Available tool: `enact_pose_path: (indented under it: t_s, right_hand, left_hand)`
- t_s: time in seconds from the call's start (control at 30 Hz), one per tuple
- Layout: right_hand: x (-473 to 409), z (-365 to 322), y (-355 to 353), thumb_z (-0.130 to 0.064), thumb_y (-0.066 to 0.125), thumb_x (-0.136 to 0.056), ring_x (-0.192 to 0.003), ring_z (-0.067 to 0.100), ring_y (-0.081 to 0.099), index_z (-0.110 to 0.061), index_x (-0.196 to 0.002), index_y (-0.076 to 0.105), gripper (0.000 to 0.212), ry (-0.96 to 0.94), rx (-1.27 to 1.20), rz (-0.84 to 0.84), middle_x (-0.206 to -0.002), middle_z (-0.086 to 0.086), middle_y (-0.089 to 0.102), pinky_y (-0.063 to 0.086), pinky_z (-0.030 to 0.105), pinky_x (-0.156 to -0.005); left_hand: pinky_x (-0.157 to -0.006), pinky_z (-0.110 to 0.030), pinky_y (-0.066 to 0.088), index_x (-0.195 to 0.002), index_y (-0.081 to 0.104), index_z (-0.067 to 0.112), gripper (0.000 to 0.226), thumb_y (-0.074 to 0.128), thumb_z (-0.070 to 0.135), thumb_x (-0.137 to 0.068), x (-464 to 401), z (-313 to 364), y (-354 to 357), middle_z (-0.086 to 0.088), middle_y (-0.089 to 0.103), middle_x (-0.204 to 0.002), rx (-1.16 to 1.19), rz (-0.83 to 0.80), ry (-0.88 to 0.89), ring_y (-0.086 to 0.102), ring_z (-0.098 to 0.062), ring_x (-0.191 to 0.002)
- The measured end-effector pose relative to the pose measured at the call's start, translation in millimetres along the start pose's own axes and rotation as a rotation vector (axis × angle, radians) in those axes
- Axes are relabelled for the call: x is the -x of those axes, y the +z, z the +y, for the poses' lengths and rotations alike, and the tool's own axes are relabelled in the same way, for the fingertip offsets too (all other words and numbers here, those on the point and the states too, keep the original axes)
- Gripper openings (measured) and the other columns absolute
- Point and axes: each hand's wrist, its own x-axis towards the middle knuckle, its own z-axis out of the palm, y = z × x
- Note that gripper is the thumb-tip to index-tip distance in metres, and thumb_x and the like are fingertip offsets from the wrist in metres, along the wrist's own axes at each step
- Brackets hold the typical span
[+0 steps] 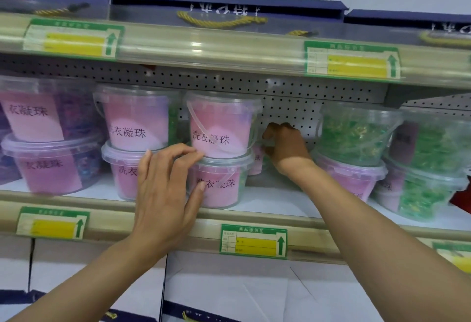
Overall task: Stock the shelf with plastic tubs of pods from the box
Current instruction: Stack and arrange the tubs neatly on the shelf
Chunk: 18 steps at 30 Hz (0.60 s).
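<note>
The left hand (163,189) rests open fingers on the stacked pink tubs (221,148). The right hand (283,143) reaches deep behind them, seemingly gripping a back tub (256,161). Best to slide it slowly, steadying the stack on the shelf (267,204).

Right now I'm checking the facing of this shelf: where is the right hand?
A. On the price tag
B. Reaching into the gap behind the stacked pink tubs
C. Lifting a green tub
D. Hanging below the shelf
B: the right hand is deep in the gap between the pink tubs and green tubs.
</note>
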Motion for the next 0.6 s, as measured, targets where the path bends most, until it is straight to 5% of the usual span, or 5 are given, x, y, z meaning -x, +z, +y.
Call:
enact_pose_path:
  t_s: [0.23, 0.6]
  right_hand:
    - [-2, 2, 9, -0.008, 0.064, -0.085, -0.101, 0.032, 0.059, -0.008, -0.106, 0.064, 0.022, -0.075, -0.152, 0.027, -0.118, 0.016, 0.055, 0.045, 0.031, -0.091]
    - [-1, -1, 12, -0.006, 0.061, -0.087, -0.101, 0.034, 0.060, -0.006, -0.111, 0.064, 0.024, -0.101, -0.147, 0.033, -0.121, 0.017, 0.054, 0.048, 0.036, -0.092]
  left_hand:
    - [-0.105, -0.047, 0.024, -0.121, 0.046, 0.015, 0.041, 0.050, 0.028, -0.082, 0, -2, -1, -0.008, 0.052, -0.120, -0.003, 0.015, 0.014, 0.044, -0.023, -0.115]
    - [-0.105, -0.046, 0.025, -0.120, 0.046, 0.017, 0.041, 0.050, 0.028, -0.081, -1, -1, -3, -0.007, 0.053, -0.120, -0.013, -0.010, 0.012, 0.045, -0.022, -0.115]
